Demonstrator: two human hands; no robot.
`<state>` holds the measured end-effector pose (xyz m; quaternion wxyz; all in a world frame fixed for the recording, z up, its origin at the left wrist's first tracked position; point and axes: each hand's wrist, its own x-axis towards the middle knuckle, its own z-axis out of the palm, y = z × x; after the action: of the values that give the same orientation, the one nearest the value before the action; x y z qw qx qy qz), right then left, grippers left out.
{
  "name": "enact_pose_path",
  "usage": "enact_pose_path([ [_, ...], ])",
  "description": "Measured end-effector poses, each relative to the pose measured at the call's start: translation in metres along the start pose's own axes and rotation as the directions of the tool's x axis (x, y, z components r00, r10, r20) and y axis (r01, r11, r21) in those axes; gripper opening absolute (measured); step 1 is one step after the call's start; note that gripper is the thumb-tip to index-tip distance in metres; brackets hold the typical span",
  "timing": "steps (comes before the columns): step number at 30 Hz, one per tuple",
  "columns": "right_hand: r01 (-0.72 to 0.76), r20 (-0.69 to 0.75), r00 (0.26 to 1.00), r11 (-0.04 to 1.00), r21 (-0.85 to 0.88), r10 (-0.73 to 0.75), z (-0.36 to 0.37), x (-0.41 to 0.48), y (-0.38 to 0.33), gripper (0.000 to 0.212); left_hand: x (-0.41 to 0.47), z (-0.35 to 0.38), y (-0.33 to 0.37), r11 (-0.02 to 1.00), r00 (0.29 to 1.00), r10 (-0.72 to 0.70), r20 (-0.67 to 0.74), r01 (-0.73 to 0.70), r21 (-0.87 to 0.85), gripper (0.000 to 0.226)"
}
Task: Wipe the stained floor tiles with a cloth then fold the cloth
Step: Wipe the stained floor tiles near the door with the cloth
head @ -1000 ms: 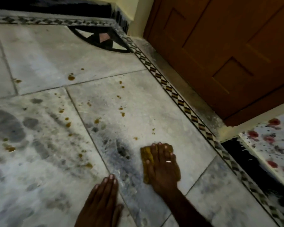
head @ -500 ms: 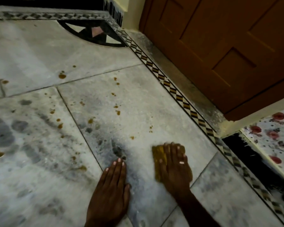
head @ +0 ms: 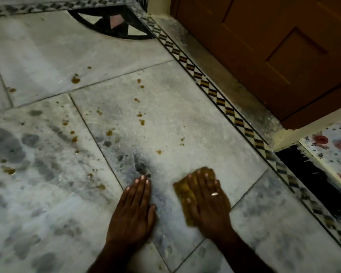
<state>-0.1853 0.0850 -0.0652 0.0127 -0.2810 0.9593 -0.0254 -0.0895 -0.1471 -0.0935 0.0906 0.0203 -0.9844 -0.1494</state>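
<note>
A small yellow-brown cloth (head: 182,191) lies flat on a grey marble floor tile (head: 185,115). My right hand (head: 207,200) presses down on it with fingers spread, a ring on one finger; most of the cloth is hidden under the palm. My left hand (head: 135,209) rests flat on the tile just left of it, holding nothing. Brown stain drops (head: 142,122) dot the tiles ahead of both hands, with a larger one (head: 75,79) farther back and more on the left tile (head: 8,170). Dark wet smears (head: 140,166) lie just beyond my left fingertips.
A patterned border strip (head: 220,99) runs diagonally along the tiles' right side. Behind it stands a brown wooden door (head: 264,46). A floral mat (head: 335,146) lies at the right edge beside a black strip (head: 311,180). A dark inlaid corner motif (head: 114,24) is at the back.
My left hand has slid forward onto the tile beside the cloth. My right hand with the cloth has shifted a little to the right and the view has moved forward.
</note>
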Motion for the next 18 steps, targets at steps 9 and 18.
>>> enact_pose_path([
  [9,-0.412,0.162,0.907,0.902,0.133,0.390,-0.011,0.163,0.032,0.062,0.002,0.003,0.009,0.995,0.995,-0.095,0.018,0.096,-0.014,0.066],
  [18,0.067,0.076,0.994,0.995,0.076,-0.073,-0.003,0.151,-0.071,0.066,0.005,0.004,0.009,0.992,0.992,-0.126,-0.004,0.126,0.002,0.067],
])
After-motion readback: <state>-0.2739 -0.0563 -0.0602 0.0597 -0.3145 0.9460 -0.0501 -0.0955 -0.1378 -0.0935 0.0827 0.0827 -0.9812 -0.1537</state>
